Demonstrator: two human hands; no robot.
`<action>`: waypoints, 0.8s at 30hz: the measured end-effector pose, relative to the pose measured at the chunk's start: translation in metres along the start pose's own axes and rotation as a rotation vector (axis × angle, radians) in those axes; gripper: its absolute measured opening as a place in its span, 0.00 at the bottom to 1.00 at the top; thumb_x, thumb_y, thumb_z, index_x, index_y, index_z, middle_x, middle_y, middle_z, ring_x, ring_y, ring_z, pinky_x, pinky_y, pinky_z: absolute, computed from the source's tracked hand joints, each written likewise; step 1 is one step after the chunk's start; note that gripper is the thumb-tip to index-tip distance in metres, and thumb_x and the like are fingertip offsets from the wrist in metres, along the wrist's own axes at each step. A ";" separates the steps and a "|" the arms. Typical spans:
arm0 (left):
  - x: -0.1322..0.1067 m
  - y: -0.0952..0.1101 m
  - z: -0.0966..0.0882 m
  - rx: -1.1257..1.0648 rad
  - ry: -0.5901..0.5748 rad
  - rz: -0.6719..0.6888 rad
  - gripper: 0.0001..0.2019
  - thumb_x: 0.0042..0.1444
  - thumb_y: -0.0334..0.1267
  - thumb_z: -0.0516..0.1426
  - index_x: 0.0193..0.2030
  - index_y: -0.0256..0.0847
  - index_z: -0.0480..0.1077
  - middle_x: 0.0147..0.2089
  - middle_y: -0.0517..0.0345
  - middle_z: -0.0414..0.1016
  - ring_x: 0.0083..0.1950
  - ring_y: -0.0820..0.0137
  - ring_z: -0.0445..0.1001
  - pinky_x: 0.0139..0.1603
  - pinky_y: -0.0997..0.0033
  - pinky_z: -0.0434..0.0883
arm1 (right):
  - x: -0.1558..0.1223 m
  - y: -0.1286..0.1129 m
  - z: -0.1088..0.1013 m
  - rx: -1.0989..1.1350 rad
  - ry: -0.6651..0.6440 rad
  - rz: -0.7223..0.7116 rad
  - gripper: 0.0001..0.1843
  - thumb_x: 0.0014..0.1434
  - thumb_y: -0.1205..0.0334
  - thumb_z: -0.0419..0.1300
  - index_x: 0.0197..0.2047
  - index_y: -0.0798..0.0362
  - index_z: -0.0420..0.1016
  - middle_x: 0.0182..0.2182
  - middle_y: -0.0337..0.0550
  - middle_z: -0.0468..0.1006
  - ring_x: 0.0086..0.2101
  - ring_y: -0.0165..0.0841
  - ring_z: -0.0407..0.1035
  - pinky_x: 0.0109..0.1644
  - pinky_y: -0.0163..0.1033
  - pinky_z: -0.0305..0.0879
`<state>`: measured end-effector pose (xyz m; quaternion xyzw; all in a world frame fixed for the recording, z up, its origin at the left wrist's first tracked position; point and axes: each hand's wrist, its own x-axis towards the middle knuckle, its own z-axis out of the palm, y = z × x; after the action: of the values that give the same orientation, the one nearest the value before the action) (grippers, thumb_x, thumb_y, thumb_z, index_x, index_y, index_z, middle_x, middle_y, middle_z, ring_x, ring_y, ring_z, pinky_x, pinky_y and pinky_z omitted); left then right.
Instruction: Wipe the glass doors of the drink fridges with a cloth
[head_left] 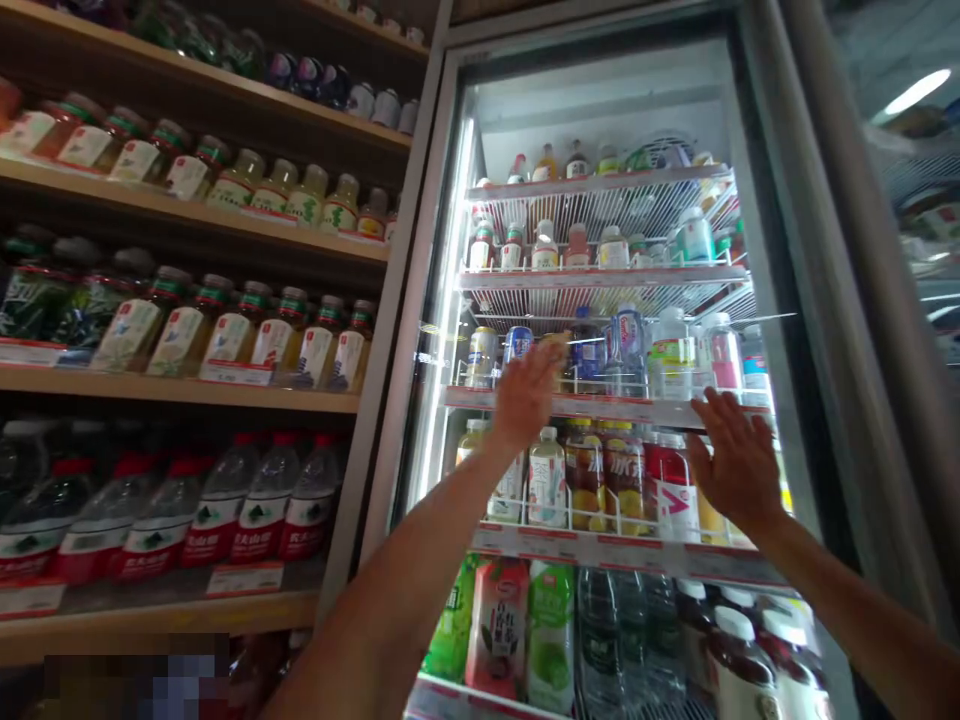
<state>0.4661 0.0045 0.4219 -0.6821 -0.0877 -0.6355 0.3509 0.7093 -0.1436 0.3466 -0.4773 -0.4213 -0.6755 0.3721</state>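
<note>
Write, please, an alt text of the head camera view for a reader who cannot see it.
A person's left hand and right hand are raised open before a lit fridge holding bottles, cans and cartons. To the left, wooden shelves hold rows of more drinks.

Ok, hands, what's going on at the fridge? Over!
Left hand open, raised. Right hand open, raised. Drinks behind both, in lit fridge. Glass in between: can't tell.
</note>
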 end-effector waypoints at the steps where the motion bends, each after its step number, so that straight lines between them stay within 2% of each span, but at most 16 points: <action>1: -0.001 -0.020 -0.009 0.012 0.045 -0.129 0.23 0.59 0.30 0.44 0.60 0.43 0.61 0.65 0.54 0.60 0.67 0.62 0.55 0.63 0.50 0.58 | -0.001 0.000 0.000 0.000 -0.004 0.005 0.25 0.62 0.59 0.45 0.60 0.57 0.59 0.60 0.54 0.62 0.61 0.43 0.54 0.62 0.54 0.50; 3: -0.002 -0.050 -0.023 0.045 0.159 -0.390 0.23 0.58 0.30 0.43 0.61 0.41 0.60 0.65 0.50 0.58 0.67 0.58 0.53 0.63 0.44 0.57 | -0.001 -0.003 0.000 -0.003 -0.006 0.025 0.25 0.62 0.60 0.45 0.62 0.55 0.57 0.60 0.53 0.61 0.61 0.43 0.53 0.62 0.54 0.49; 4: -0.002 -0.056 -0.026 0.052 0.195 -0.465 0.24 0.58 0.30 0.43 0.62 0.40 0.58 0.66 0.49 0.56 0.68 0.57 0.52 0.63 0.42 0.56 | -0.001 -0.004 0.000 -0.005 -0.001 0.035 0.25 0.62 0.60 0.44 0.62 0.54 0.56 0.60 0.53 0.61 0.61 0.42 0.52 0.62 0.53 0.49; 5: -0.003 -0.054 -0.025 0.047 0.205 -0.478 0.25 0.58 0.29 0.42 0.63 0.39 0.56 0.67 0.48 0.55 0.68 0.57 0.50 0.63 0.42 0.55 | -0.001 -0.005 0.000 -0.005 0.004 0.041 0.25 0.62 0.60 0.44 0.62 0.53 0.56 0.60 0.53 0.61 0.62 0.42 0.52 0.63 0.53 0.48; 6: -0.005 -0.047 -0.023 0.030 0.185 -0.429 0.26 0.59 0.29 0.42 0.64 0.40 0.54 0.67 0.50 0.54 0.69 0.59 0.49 0.64 0.42 0.54 | -0.001 -0.005 0.000 -0.003 0.009 0.042 0.25 0.62 0.60 0.44 0.62 0.53 0.56 0.60 0.53 0.61 0.62 0.42 0.52 0.63 0.53 0.48; 9: -0.011 -0.019 -0.013 -0.066 -0.009 -0.064 0.26 0.59 0.30 0.43 0.65 0.46 0.51 0.67 0.57 0.56 0.69 0.65 0.49 0.66 0.49 0.54 | -0.002 -0.001 0.001 0.013 0.013 0.006 0.24 0.62 0.59 0.44 0.60 0.56 0.59 0.60 0.54 0.62 0.61 0.43 0.53 0.62 0.54 0.49; 10: -0.012 -0.018 -0.014 -0.080 -0.053 0.000 0.26 0.60 0.30 0.43 0.65 0.47 0.52 0.66 0.58 0.57 0.69 0.65 0.50 0.66 0.51 0.55 | -0.003 0.000 0.001 0.020 0.011 -0.009 0.24 0.62 0.59 0.44 0.60 0.57 0.60 0.59 0.54 0.63 0.61 0.44 0.54 0.62 0.54 0.49; 11: -0.013 -0.023 -0.017 -0.073 -0.058 -0.014 0.25 0.60 0.31 0.44 0.64 0.47 0.53 0.66 0.58 0.58 0.68 0.64 0.51 0.65 0.51 0.56 | -0.003 0.001 0.001 0.026 0.010 -0.017 0.24 0.62 0.59 0.44 0.59 0.58 0.61 0.59 0.54 0.63 0.61 0.44 0.54 0.62 0.54 0.50; 12: -0.012 -0.033 -0.023 -0.050 -0.031 -0.095 0.24 0.60 0.31 0.43 0.64 0.46 0.55 0.66 0.56 0.58 0.68 0.63 0.52 0.65 0.51 0.57 | -0.003 0.002 0.001 0.030 0.008 -0.014 0.24 0.62 0.59 0.44 0.59 0.58 0.61 0.59 0.54 0.63 0.61 0.43 0.54 0.62 0.54 0.50; 14: -0.009 -0.056 -0.034 0.027 0.105 -0.379 0.24 0.59 0.30 0.42 0.63 0.41 0.56 0.66 0.51 0.56 0.68 0.60 0.50 0.64 0.47 0.56 | -0.004 0.000 0.001 0.026 0.005 0.011 0.24 0.62 0.59 0.45 0.60 0.57 0.60 0.60 0.54 0.62 0.61 0.43 0.53 0.63 0.53 0.49; 15: -0.007 -0.062 -0.036 0.051 0.156 -0.469 0.25 0.59 0.29 0.41 0.64 0.39 0.55 0.67 0.48 0.54 0.69 0.59 0.49 0.64 0.45 0.56 | -0.004 -0.001 0.001 0.022 0.006 0.025 0.25 0.62 0.60 0.45 0.60 0.56 0.59 0.60 0.53 0.62 0.61 0.43 0.53 0.63 0.54 0.48; 16: -0.005 -0.061 -0.036 0.057 0.179 -0.494 0.26 0.59 0.28 0.41 0.65 0.38 0.53 0.67 0.47 0.53 0.69 0.59 0.47 0.64 0.44 0.55 | -0.004 -0.002 0.001 0.021 0.007 0.034 0.25 0.61 0.60 0.45 0.61 0.56 0.58 0.60 0.53 0.61 0.61 0.43 0.52 0.63 0.54 0.48; 18: -0.004 -0.040 -0.026 0.017 0.134 -0.353 0.28 0.58 0.27 0.41 0.66 0.39 0.49 0.68 0.49 0.52 0.70 0.62 0.47 0.64 0.47 0.55 | -0.004 -0.002 0.001 0.026 0.010 0.035 0.26 0.61 0.60 0.46 0.62 0.55 0.58 0.61 0.52 0.61 0.61 0.43 0.52 0.63 0.54 0.47; 21: -0.006 0.005 -0.005 -0.090 -0.044 0.025 0.28 0.58 0.27 0.43 0.66 0.46 0.50 0.66 0.58 0.57 0.69 0.66 0.49 0.65 0.52 0.56 | -0.004 0.000 0.000 0.044 0.010 0.013 0.25 0.61 0.60 0.45 0.61 0.55 0.59 0.60 0.53 0.62 0.61 0.43 0.53 0.63 0.54 0.48; 22: -0.005 0.011 -0.002 -0.104 -0.069 0.060 0.27 0.58 0.28 0.43 0.65 0.48 0.52 0.66 0.60 0.58 0.68 0.66 0.51 0.65 0.53 0.56 | -0.004 0.001 0.000 0.049 0.001 0.008 0.25 0.61 0.60 0.45 0.61 0.55 0.59 0.60 0.53 0.62 0.61 0.43 0.53 0.62 0.54 0.48; 24: -0.001 0.004 -0.005 -0.088 -0.030 -0.053 0.25 0.59 0.29 0.44 0.64 0.47 0.55 0.65 0.59 0.59 0.68 0.64 0.53 0.64 0.51 0.58 | -0.004 0.002 -0.001 0.050 -0.013 0.015 0.24 0.61 0.61 0.45 0.61 0.55 0.59 0.60 0.53 0.62 0.61 0.42 0.53 0.62 0.54 0.48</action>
<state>0.4640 -0.0011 0.4195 -0.7039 -0.0827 -0.6374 0.3023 0.7116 -0.1445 0.3429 -0.4755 -0.4368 -0.6588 0.3861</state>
